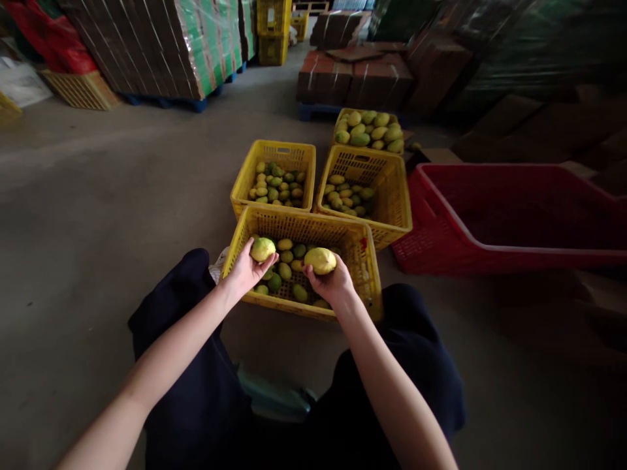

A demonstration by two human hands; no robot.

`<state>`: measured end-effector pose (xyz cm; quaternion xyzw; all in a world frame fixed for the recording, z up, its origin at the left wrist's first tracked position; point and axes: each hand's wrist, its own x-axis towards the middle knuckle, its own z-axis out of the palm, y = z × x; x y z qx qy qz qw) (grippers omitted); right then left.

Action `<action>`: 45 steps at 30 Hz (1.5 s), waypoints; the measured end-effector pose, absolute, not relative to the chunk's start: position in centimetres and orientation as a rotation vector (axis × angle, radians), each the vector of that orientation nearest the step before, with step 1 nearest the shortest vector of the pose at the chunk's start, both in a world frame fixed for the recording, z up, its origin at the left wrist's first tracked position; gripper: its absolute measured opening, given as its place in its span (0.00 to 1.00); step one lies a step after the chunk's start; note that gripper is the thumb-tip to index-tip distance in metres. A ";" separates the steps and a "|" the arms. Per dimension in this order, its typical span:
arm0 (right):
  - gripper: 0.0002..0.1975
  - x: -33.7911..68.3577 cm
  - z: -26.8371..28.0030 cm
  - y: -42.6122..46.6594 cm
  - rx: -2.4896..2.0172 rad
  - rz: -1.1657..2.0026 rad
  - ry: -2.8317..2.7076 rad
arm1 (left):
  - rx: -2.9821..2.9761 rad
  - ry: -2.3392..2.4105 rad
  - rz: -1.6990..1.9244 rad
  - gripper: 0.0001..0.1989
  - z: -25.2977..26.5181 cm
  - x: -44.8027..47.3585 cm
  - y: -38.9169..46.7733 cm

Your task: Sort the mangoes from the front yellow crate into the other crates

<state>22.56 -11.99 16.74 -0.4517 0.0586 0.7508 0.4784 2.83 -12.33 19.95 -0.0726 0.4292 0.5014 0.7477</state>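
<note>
while left hand holds green-yellow fruit, right hand holds yellow fruit.

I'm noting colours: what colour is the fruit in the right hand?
Pale yellow; the fruit in the right hand shows best in the head view.

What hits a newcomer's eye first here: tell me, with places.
First, the pair of fruits over the nearest yellow crate: a greenish fruit in the left hand, a yellow fruit in the right hand. Just beyond stand three more crates holding fruit; a big red crate lies to the right.
</note>
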 end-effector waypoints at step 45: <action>0.13 23.2 19.3 -13.0 -0.811 1.713 -0.189 | 0.129 0.644 1.121 0.16 21.5 7.4 -12.6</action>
